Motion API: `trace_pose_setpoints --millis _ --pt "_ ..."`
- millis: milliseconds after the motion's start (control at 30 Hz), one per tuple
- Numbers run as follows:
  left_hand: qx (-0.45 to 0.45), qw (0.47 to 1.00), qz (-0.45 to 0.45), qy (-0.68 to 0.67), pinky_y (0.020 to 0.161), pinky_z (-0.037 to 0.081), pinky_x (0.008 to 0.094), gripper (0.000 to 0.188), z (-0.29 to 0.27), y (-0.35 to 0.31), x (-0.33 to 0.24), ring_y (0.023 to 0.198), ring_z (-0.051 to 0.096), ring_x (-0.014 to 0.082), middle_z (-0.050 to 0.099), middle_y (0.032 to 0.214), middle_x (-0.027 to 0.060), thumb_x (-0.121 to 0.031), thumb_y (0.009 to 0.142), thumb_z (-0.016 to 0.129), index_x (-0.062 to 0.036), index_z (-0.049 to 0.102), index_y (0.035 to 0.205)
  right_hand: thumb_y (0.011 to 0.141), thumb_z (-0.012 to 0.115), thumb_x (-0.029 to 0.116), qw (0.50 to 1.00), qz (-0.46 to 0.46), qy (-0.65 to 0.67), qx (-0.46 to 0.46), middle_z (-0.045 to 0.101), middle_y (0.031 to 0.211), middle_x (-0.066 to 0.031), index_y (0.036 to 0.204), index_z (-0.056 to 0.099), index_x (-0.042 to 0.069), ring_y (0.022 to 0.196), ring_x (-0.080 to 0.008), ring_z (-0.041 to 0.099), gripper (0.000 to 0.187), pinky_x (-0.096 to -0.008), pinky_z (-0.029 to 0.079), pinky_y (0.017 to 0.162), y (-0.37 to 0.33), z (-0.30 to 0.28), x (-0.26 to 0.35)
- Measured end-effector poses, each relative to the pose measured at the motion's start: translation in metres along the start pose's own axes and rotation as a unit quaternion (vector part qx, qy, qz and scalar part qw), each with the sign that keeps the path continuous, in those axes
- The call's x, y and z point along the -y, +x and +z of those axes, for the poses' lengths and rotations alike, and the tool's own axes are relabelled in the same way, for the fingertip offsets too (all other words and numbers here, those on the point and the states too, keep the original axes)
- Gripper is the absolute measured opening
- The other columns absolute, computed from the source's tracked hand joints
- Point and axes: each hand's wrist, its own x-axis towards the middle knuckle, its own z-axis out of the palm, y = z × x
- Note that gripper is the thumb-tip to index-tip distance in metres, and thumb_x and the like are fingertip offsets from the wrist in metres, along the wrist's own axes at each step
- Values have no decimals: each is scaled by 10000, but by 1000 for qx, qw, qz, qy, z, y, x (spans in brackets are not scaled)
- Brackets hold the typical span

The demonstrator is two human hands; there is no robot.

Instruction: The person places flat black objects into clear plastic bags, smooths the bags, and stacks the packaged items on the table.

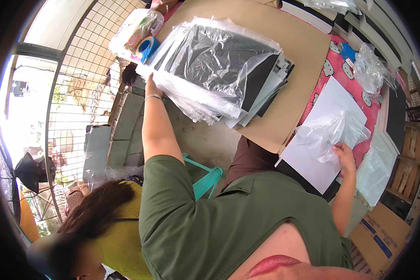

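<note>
A thick stack of black and grey sheets sleeved in clear plastic bags [214,60] lies on brown cardboard [308,56]. My left hand [152,87] is at the stack's near left corner, the arm stretched out. Its fingers are mostly hidden by the plastic edge, so their grip is unclear. To the right, white sheets [308,154] rest at a slant over the table's edge. Across them lies a crumpled clear plastic bag [336,133], and my right hand [344,158] has its near right edge between thumb and fingers.
Blue tape [147,48] stands by a filled plastic bag [137,28] at the far left. More crumpled plastic [371,70] sits on the pink patterned cloth [343,65]. A teal stool [207,183] is below the table. At lower left is another person [121,228]; a cardboard box [380,238] is lower right.
</note>
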Motion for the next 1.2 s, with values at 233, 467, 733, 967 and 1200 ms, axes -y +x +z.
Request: trace_pose_setpoints --millis 233,467,733,967,1200 --pt "-104 988 118 0 779 490 435 421 -5 1 18 902 605 304 588 1096 136 -2 758 653 41 493 1145 773 624 151 999 11 32 10 546 748 5 865 578 17 686 -98 493 168 -237 397 652 -1 5 8" --pt "-250 956 55 144 823 481 365 433 22 -34 3 955 593 283 597 1067 184 -215 797 662 36 529 1123 789 626 174 1000 -20 -9 6 540 748 8 875 579 17 685 -96 484 185 -238 394 652 5 2 -1" --pt "-287 697 351 555 1021 311 308 814 -15 5 -17 1248 394 279 424 1317 223 -375 756 686 93 317 1311 794 631 167 1000 24 1 -5 547 756 11 871 581 26 686 -89 487 168 -232 395 655 8 2 -1" --pt "-86 838 219 492 995 336 336 730 3 28 -30 1203 437 316 466 1264 251 -376 720 692 103 453 1216 786 643 170 997 46 60 2 547 748 14 862 576 47 677 -87 495 159 -233 405 635 8 -2 -9" --pt "-138 874 174 432 992 341 380 935 13 49 -22 1193 421 354 394 1310 233 -358 595 721 60 310 1324 780 652 157 998 40 56 -14 546 733 19 859 582 39 663 -79 489 158 -219 394 621 10 -3 -9"
